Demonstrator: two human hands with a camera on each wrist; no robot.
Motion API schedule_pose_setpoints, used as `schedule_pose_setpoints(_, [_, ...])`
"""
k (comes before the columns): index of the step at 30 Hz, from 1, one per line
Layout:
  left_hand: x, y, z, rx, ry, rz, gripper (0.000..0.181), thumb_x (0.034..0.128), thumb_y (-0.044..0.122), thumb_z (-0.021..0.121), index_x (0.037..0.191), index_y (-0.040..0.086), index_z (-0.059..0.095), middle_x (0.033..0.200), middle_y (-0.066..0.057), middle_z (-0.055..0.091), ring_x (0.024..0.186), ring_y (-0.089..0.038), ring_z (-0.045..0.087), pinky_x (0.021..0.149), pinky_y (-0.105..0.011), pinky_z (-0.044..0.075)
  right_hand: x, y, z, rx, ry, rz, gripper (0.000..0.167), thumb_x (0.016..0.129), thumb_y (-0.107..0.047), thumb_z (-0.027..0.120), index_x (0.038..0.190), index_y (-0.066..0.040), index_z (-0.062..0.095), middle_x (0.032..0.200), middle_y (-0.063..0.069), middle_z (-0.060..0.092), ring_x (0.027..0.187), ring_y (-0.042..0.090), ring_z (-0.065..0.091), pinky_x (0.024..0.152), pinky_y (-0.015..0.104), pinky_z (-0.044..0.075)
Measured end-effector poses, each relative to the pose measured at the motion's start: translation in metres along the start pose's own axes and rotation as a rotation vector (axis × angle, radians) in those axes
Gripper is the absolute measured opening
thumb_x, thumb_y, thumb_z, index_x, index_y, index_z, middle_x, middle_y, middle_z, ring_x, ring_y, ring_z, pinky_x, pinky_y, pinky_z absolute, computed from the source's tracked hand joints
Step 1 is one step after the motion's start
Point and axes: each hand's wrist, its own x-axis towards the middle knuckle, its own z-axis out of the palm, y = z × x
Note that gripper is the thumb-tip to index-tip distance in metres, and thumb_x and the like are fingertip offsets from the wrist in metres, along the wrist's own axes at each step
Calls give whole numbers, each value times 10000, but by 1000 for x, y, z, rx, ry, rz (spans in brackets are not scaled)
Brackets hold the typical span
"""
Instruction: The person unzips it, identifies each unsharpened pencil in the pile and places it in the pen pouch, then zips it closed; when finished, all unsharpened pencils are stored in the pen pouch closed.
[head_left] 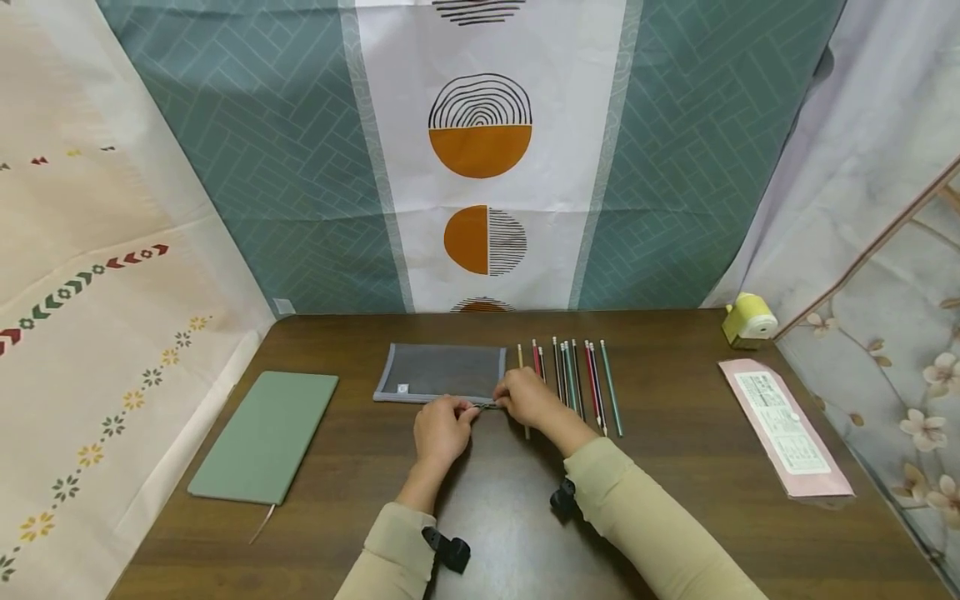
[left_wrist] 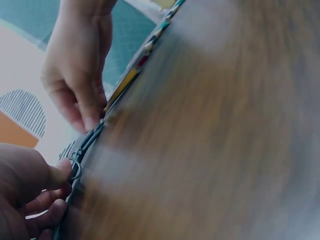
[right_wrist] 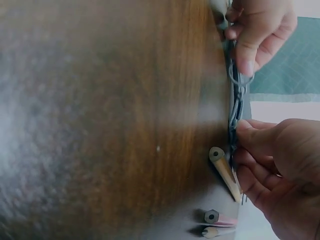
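A grey mesh zip pouch [head_left: 448, 371] with a light edging lies flat on the table, its zipper side towards me. My left hand [head_left: 441, 429] pinches the ring pull [right_wrist: 241, 80] of the zipper between thumb and finger. With thumb and fingers, my right hand [head_left: 528, 400] grips the zipper edge near the pouch's right corner. Just beside and partly under that hand lies a yellow pencil [right_wrist: 226, 172]. Further right, several pencils [head_left: 577, 367] in black, red and green lie in a loose row, some partly hidden by the right hand and forearm.
A green notebook [head_left: 266, 437] with a ribbon lies at the left. On the right are a pink packet [head_left: 786, 429] with a white label and, behind it, a yellow pencil sharpener [head_left: 750, 321]. Patterned cloths [head_left: 300, 125] hang around the table [head_left: 510, 533].
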Motion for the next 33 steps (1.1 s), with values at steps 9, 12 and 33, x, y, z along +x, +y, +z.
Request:
schedule_pose_setpoints(9, [0,-24,-20,-32,38,-21,80,834,177,831,812,116,784,798,-20,731,764,-297,705,717,-499,532,1,-3,1,-12,0,20,66,872,-14,773,847,-65,804,949,77,765,917,252,727,843,387,592])
schedule_pose_setpoints(12, [2,-34,-29,-30,58,-34,70,840,145,820,822,89,784,810,-52,743,790,-321,708,759,-521,525,0,-4,1,-14,-8,34,60,884,-28,768,854,-67,803,957,80,761,930,259,722,854,390,590])
schedule_pose_setpoints(33, [0,-103,-76,-68,224,-163,107,857,92,796,824,-4,762,912,-183,735,915,-430,665,838,-596,455,-6,12,6,60,30,-19,49,891,-68,768,909,-40,804,943,87,749,918,278,708,852,408,581])
